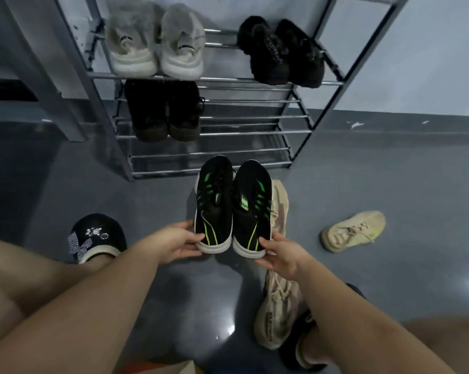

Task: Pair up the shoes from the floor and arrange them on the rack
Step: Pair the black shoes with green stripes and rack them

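Two black sneakers with green stripes and white soles sit side by side, toes toward the rack. My left hand (174, 242) grips the heel of the left sneaker (214, 201). My right hand (278, 253) grips the heel of the right sneaker (252, 206). I cannot tell whether they are lifted or resting on the floor. The metal shoe rack (228, 79) stands just beyond them. On it are a white pair (155, 41), a black fuzzy pair (279, 49) and a dark pair (163, 112) one shelf lower.
Beige sneakers lie loose on the grey floor: one (352, 230) to the right, one (276, 306) under my right forearm, another (280, 203) behind the black pair. A black slipper (98, 237) is on my left foot. The rack's lower right shelves hold nothing.
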`<state>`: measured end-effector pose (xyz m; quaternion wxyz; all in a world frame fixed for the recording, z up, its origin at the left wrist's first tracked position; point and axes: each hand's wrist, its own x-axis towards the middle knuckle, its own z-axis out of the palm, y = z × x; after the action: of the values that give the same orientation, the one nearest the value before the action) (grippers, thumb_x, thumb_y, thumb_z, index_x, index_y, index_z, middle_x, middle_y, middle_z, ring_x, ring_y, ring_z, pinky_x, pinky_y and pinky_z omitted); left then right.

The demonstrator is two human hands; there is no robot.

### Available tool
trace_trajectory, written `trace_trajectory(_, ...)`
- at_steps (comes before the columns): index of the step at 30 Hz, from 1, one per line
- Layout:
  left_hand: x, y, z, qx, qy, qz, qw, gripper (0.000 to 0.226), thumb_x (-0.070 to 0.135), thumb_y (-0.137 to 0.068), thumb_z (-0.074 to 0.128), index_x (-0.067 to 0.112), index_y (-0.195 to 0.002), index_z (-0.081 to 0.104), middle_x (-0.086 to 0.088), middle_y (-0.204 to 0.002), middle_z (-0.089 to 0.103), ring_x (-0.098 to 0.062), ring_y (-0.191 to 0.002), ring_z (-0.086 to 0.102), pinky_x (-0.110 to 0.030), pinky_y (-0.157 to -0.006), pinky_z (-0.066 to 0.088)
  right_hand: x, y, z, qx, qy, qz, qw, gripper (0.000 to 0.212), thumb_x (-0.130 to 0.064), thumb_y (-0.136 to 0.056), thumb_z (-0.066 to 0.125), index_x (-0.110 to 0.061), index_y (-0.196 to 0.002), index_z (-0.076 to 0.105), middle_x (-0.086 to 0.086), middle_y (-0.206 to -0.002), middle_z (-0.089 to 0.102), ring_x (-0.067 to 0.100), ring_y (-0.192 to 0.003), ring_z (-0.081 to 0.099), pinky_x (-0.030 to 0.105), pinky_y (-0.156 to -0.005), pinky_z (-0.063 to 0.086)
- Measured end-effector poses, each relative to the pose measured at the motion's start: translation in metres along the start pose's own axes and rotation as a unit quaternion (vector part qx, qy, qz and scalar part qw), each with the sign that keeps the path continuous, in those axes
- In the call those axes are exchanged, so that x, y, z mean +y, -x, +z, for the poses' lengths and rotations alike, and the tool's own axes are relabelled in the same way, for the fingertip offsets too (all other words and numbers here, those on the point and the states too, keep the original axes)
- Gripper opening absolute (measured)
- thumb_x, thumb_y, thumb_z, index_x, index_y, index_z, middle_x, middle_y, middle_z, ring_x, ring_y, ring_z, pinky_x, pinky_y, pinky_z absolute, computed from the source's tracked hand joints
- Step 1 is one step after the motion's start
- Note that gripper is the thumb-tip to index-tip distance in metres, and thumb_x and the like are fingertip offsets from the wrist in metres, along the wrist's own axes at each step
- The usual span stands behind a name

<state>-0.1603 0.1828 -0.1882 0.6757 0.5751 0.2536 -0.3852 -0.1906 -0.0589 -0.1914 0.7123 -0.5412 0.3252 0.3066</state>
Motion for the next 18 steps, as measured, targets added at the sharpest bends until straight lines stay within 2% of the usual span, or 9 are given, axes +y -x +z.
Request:
trace_trajectory(2, 0.007, 0.000, 0.012, -0.013, -0.001, 0.007, 1.000, 0.051, -0.004, -0.089, 0.053, 0.015, -0.136, 0.044, -0.007, -0.091, 0.067, -0.015, -0.064, 0.069, -0.026, -0.054, 0.059, -0.007, 0.010, -0.012, 0.009, -0.014, -0.012, 1.000, 0.040, -0.007, -0.094, 0.053, -0.026, -0.130, 0.052, -0.002, -0.099, 0.067, 0.014, -0.089, 0.062, 0.033, -0.081, 0.053)
trace_trajectory(6, 0.016, 0.003, 0.034, -0.035, 0.004, 0.028, 0.999, 0.047, -0.005, -0.089, 0.053, 0.017, -0.130, 0.047, -0.006, -0.093, 0.065, -0.020, -0.081, 0.063, -0.026, -0.057, 0.058, -0.022, 0.027, -0.028, 0.010, -0.047, -0.029, 0.998, 0.037, -0.005, -0.096, 0.050, -0.023, -0.128, 0.053, 0.000, -0.098, 0.067, 0.015, -0.085, 0.064, 0.026, -0.057, 0.057)
trace_trajectory(11, 0.033, 0.001, 0.053, -0.041, 0.018, 0.049, 0.998, 0.042, -0.004, -0.090, 0.053, 0.019, -0.124, 0.050, -0.005, -0.091, 0.065, -0.019, -0.079, 0.063, -0.025, -0.056, 0.058, -0.050, 0.027, -0.041, 0.004, -0.040, -0.047, 0.998, 0.029, -0.008, -0.095, 0.050, -0.024, -0.119, 0.057, 0.000, -0.098, 0.064, 0.014, -0.088, 0.060, 0.029, -0.074, 0.056)
trace_trajectory(13, 0.043, 0.000, 0.060, -0.038, 0.012, 0.045, 0.998, 0.038, -0.003, -0.090, 0.053, 0.016, -0.123, 0.052, -0.005, -0.089, 0.065, -0.016, -0.071, 0.067, -0.025, -0.055, 0.059, -0.068, 0.028, -0.044, 0.001, -0.021, -0.050, 0.999, 0.022, -0.007, -0.096, 0.050, -0.022, -0.108, 0.060, 0.001, -0.095, 0.065, 0.014, -0.085, 0.061, 0.029, -0.073, 0.057)
trace_trajectory(15, 0.053, -0.001, 0.068, -0.041, -0.005, 0.035, 0.999, 0.034, -0.002, -0.090, 0.055, 0.011, -0.121, 0.055, -0.006, -0.088, 0.066, -0.015, -0.066, 0.068, -0.025, -0.053, 0.058, -0.088, 0.029, -0.050, 0.007, 0.011, -0.052, 0.999, 0.022, -0.006, -0.095, 0.050, -0.022, -0.105, 0.062, 0.001, -0.092, 0.065, 0.015, -0.081, 0.061, 0.029, -0.064, 0.059)
trace_trajectory(18, 0.059, -0.005, 0.082, -0.040, -0.027, 0.034, 0.998, 0.034, -0.002, -0.089, 0.056, 0.004, -0.123, 0.055, -0.006, -0.091, 0.066, -0.017, -0.079, 0.063, -0.024, -0.058, 0.058, -0.116, 0.030, -0.066, 0.005, 0.051, -0.052, 0.997, 0.028, -0.004, -0.093, 0.053, -0.020, -0.114, 0.061, 0.003, -0.095, 0.065, 0.017, -0.083, 0.062, 0.032, -0.068, 0.057)
